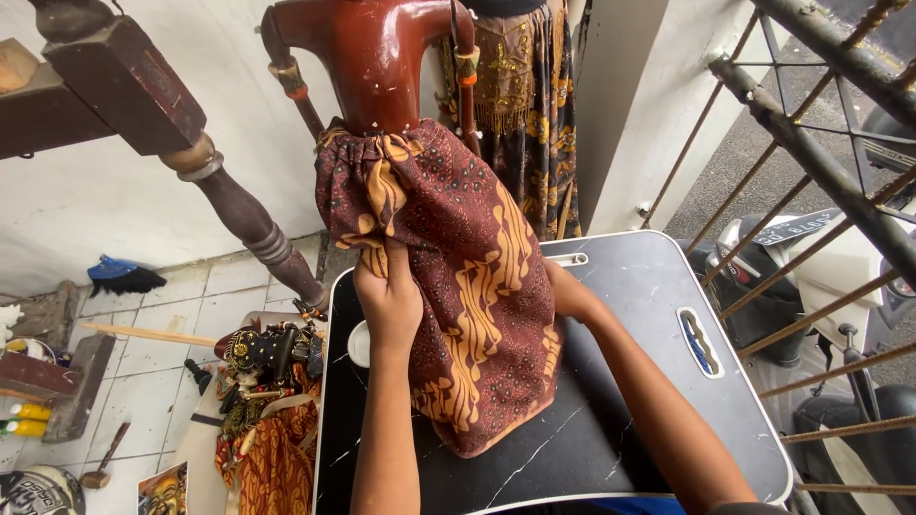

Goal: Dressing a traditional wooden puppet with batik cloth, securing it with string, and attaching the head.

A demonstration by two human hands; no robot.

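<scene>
though right hand (pixel 570 291) hides behind batik skirt (pixel 458 286) — left hand (pixel 386 296) grips it

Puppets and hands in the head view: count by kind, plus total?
Headless wooden puppet body in a batik skirt, gripped by the left hand and the right hand: 1
Finished puppets lying on the floor: 1
Hands: 2
Total: 4

Both forearms reach forward, the left hand (pixel 386 296) closed in a pinching fist, the right hand (pixel 563 291) mostly hidden.
</scene>
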